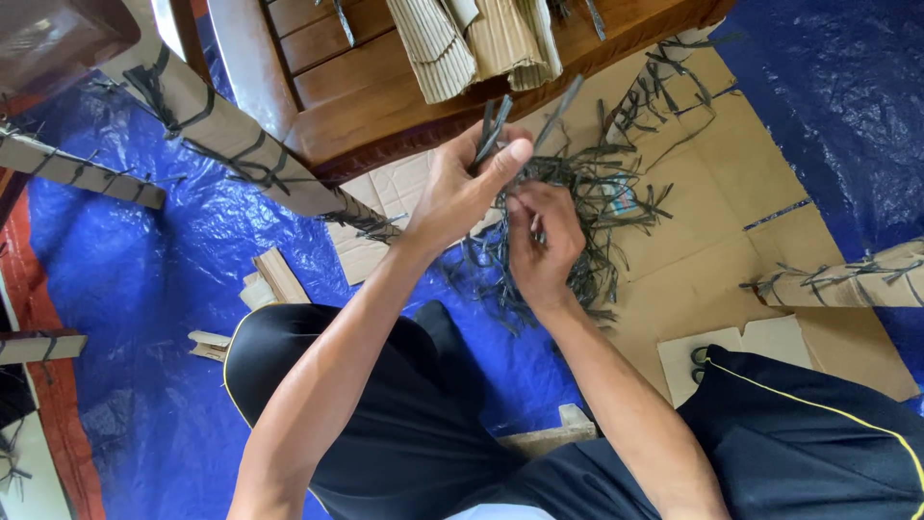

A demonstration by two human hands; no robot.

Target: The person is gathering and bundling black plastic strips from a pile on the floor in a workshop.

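My left hand (464,188) is raised in the middle of the head view, thumb and fingers pinched on a few dark flat strips (496,125) that stick up past the fingertips. Just below and to the right, my right hand (542,241) is closed on more strips from the same tangle. Both hands touch. Under them lies a loose pile of dark strips (597,207) spread over flattened brown cardboard (712,241).
A wooden table (356,87) with rolled corrugated cardboard (472,39) stands ahead. Cardboard tubes bound with dark strips lie at the left (221,130) and right (847,279). A blue tarp (144,279) covers the floor. Small wood offcuts (274,279) sit by my knee.
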